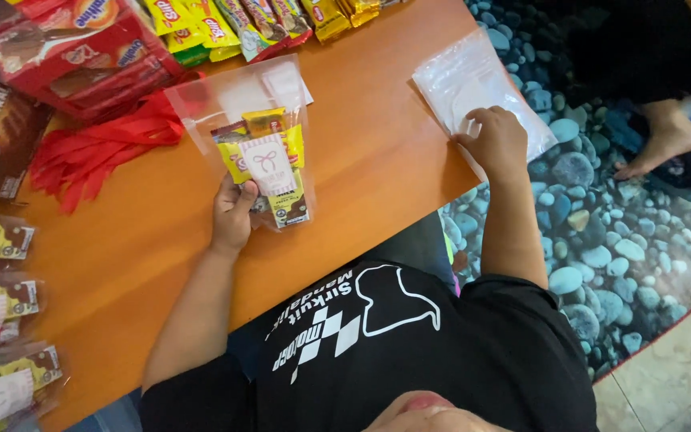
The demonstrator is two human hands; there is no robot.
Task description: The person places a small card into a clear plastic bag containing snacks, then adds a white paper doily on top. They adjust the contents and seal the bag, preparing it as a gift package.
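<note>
Filled bag (261,160) gripped low by the left hand (233,212); right hand (496,140) presses empty bags (473,84).
Its open top may spill snacks; the stack overhangs the surface (377,168) edge and could slide.

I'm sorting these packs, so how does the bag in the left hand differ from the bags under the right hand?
The filled clear bag in the left hand holds yellow snack packets and a pale card with a bow; the empty clear bags under the right hand hold nothing. The first is gripped, the others lie flat in a stack. Both are see-through plastic on the orange table.
</note>
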